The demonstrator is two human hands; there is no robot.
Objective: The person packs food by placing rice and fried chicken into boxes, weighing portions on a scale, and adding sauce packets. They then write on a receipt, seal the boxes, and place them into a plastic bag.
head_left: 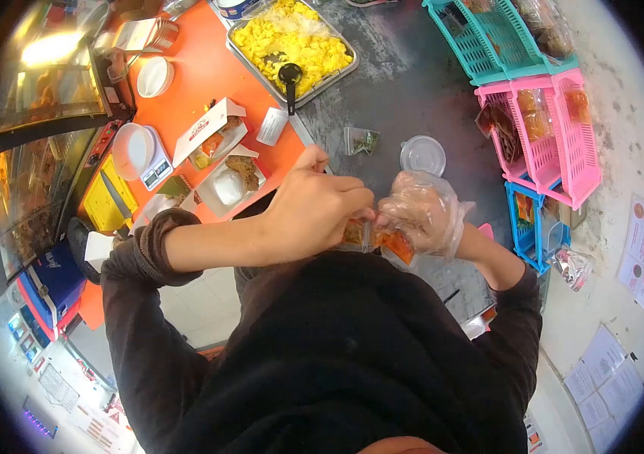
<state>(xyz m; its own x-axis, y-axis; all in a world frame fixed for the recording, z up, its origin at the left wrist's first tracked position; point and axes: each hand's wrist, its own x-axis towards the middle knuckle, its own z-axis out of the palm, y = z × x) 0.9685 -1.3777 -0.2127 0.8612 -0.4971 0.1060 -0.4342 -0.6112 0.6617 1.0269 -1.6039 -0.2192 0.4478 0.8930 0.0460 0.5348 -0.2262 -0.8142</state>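
My left hand (322,200) is bare, its fingers closed in a pinch at the edge of a small clear sachet (355,233) with brownish-green contents. My right hand (422,208), in a clear plastic glove, grips a small plastic sachet of orange-red sauce (396,245). Both hands meet close in front of my body, and the fingers partly hide the sachets. Beyond them on the dark counter lie a small bag of green herbs (361,141) and a round clear lid (422,156).
A metal tray of yellow food (323,76) holds a black spoon (290,79). Food boxes (212,132) and a scale (157,168) stand on the orange counter (185,83). A knife lies on the yellow board (102,203). Teal (481,72), pink (556,163) and blue (525,240) baskets line the right wall.
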